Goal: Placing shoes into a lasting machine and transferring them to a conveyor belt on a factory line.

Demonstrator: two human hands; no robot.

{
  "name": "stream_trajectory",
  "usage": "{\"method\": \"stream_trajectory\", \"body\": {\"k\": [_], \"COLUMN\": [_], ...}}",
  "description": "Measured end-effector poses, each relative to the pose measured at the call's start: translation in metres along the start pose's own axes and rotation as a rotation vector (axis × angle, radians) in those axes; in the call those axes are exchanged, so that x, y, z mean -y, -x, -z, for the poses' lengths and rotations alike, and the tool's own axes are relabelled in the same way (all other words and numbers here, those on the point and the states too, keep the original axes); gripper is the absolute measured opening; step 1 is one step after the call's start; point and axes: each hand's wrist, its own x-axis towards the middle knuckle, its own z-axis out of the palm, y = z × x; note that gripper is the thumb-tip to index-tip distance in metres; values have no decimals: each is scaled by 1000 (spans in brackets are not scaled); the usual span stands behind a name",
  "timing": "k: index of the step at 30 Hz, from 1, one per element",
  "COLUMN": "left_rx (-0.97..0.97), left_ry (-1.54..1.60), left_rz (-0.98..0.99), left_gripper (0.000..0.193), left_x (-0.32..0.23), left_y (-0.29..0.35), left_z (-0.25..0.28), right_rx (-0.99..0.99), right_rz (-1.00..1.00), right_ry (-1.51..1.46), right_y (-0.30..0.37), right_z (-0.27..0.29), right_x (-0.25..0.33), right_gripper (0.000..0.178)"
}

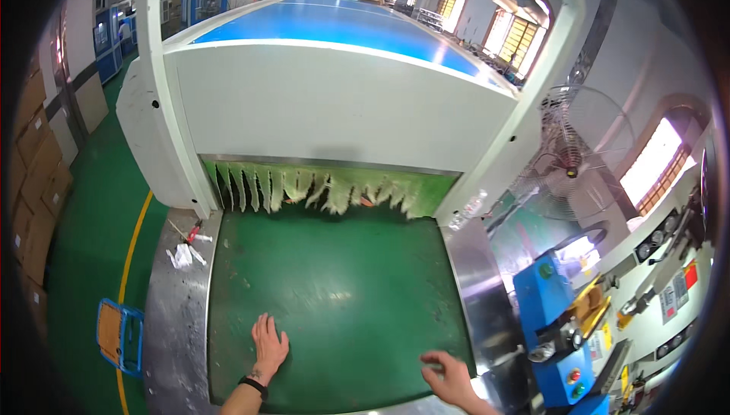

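Observation:
My left hand is over the near left part of a green conveyor belt, its fingers stretched out and slightly apart, with nothing in it. A dark band circles that wrist. Near the belt's right edge my right hand is held with its fingers loosely bent and apart, and no object shows in it. Beyond both hands, a fringed green strip curtain hangs across the opening of a white machine housing. Small orange bits show among its strips.
Metal side tables flank the belt. On the left one lie white scraps and a red-handled tool. A clear plastic bottle is by the right post. A blue control box, a fan, a blue stool and stacked cartons stand around.

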Motion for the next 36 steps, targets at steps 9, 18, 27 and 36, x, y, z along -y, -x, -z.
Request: {"method": "stream_trajectory", "body": {"k": [9,18,27,36], "left_rx": [39,120,99,52], "left_ry": [52,14,26,12], "left_rz": [71,102,91,84], "left_gripper": [49,48,49,52], "left_x": [32,44,34,38], "left_y": [-14,-12,-5,-5], "left_z": [-13,-17,-18,-16], "right_rx": [426,118,-177,7], "right_rz": [954,387,264,-226], "right_ry": [1176,1666,886,1078], "right_y": [-376,-632,-587,-627], "right_z": [-97,-111,-110,-83], "right_x": [-14,-49,-66,-60], "right_gripper": [86,62,51,45]}}
